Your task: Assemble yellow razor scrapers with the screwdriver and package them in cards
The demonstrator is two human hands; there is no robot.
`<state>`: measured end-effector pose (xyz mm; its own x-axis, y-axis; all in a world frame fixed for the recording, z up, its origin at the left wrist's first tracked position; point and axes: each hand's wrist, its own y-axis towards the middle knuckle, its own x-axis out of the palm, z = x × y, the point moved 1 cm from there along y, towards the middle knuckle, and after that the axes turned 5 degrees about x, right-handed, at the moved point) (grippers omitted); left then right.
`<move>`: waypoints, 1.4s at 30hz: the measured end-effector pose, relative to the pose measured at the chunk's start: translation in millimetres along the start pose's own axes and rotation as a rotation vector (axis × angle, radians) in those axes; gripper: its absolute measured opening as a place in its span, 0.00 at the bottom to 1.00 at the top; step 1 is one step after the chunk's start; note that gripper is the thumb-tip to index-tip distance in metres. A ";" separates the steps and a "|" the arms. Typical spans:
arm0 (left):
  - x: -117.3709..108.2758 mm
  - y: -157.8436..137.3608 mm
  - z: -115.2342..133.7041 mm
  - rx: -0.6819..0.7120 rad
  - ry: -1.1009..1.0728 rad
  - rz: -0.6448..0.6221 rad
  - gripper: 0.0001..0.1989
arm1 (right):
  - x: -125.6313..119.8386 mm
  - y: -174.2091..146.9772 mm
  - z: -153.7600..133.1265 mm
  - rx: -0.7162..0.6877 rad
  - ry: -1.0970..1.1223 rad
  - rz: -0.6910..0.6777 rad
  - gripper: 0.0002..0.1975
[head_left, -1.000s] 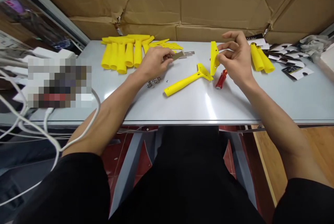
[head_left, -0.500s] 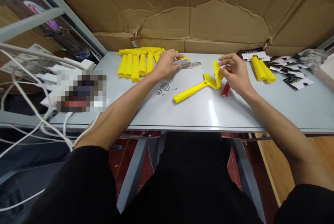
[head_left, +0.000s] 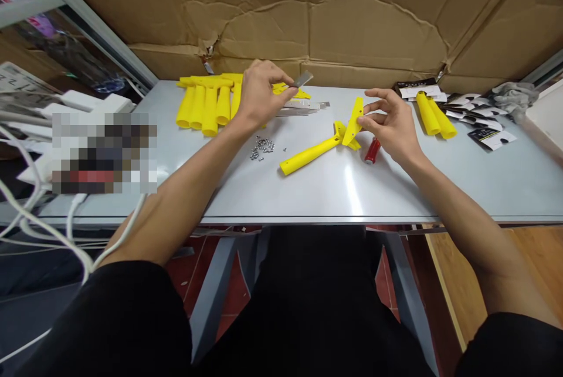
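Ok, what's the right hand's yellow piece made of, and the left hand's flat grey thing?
The yellow piece looks like smooth matte plastic: one even colour, neat holes. The flat grey thing seems metal, perhaps steel: thin, straight-edged, dully shiny.

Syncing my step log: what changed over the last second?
The left hand has moved up and away from the loose blades, raising a metal blade at its fingertips. The right hand has tilted the yellow plate and brought it across the head of the yellow handle; contact is unclear. Both grips stay. Handle, screws and red-handled tool lie as before.
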<state>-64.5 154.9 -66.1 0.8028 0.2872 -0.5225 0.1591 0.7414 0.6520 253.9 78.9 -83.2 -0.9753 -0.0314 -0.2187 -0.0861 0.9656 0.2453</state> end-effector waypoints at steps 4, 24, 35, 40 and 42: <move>14.4 -31.4 49.2 -0.157 -0.625 -0.046 0.25 | 2.8 -5.7 -11.3 0.029 0.092 -0.004 0.32; 27.4 -67.6 116.2 -0.197 -0.856 -0.226 0.29 | 18.8 -42.7 -39.8 0.057 0.176 -0.139 0.40; 23.4 -72.7 124.7 -0.069 -0.681 -0.137 0.27 | 18.0 -44.2 -39.4 -0.017 0.164 -0.096 0.31; 10.3 -76.3 120.4 0.227 -0.250 0.019 0.15 | 16.1 -43.8 -40.1 0.017 0.181 -0.072 0.29; 6.5 -78.1 114.0 0.339 -0.170 -0.019 0.10 | 16.2 -45.0 -40.8 0.026 0.176 -0.094 0.30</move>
<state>-6.2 29.7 -57.7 0.8774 0.1493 -0.4559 0.3330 0.4946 0.8028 233.7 24.4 -59.2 -0.9839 -0.1645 -0.0703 -0.1757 0.9626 0.2062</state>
